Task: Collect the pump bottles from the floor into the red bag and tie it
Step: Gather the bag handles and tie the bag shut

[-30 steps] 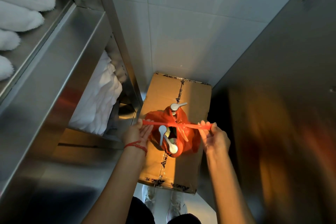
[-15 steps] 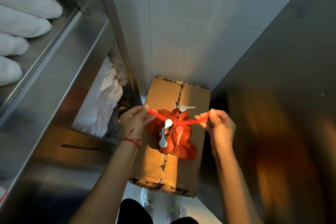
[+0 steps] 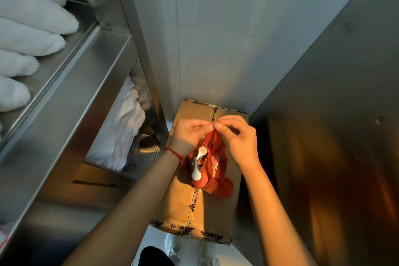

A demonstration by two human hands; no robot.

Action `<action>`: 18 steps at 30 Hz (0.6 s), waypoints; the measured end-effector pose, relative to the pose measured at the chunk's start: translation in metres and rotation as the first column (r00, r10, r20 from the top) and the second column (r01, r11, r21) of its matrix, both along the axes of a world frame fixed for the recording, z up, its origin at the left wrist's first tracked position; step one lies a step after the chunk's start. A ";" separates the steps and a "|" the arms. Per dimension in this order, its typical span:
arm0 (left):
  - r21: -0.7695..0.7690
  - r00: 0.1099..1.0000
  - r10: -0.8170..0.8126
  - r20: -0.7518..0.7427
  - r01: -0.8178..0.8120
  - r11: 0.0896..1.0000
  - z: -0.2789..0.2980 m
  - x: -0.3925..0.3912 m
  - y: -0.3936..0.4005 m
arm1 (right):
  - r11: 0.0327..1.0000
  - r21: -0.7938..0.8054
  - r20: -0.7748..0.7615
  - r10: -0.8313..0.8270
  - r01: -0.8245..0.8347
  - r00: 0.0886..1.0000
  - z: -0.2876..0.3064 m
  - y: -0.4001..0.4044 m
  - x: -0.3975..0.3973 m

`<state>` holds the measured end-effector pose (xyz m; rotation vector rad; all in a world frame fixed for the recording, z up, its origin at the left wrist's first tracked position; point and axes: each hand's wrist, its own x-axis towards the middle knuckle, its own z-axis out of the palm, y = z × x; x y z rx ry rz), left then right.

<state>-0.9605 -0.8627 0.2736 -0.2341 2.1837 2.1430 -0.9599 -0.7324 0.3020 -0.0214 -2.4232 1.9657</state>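
Observation:
The red bag (image 3: 218, 177) rests on a taped cardboard box (image 3: 185, 205). Silver pump heads of the pump bottles (image 3: 199, 158) stick out of its mouth; the bottle bodies are hidden inside. My left hand (image 3: 190, 135) and my right hand (image 3: 237, 136) meet just above the bag, fingertips touching. Each pinches an end of the bag's red handles between thumb and forefinger, drawn together over the bag.
A steel shelf unit (image 3: 71, 84) with stacked white towels (image 3: 28, 34) fills the left. More white linen (image 3: 121, 129) lies on a lower shelf. A tiled wall (image 3: 216, 39) stands behind the box, a steel panel (image 3: 334, 114) on the right. White shoes (image 3: 190, 248) show below.
The handles were stretched wide apart between my hands. Both hands have come together above the bag, and the handle ends now meet at my fingertips.

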 end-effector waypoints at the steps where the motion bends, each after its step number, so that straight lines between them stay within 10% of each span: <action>1: 0.020 1.000 -0.014 0.005 0.013 1.000 0.000 0.001 0.000 | 1.000 -0.013 0.011 0.006 -0.005 1.000 -0.001 0.000 -0.002; 18: 0.124 0.990 0.038 0.134 -0.055 0.991 -0.002 -0.010 0.001 | 0.954 -0.296 0.307 0.140 -0.046 0.941 -0.023 0.002 -0.014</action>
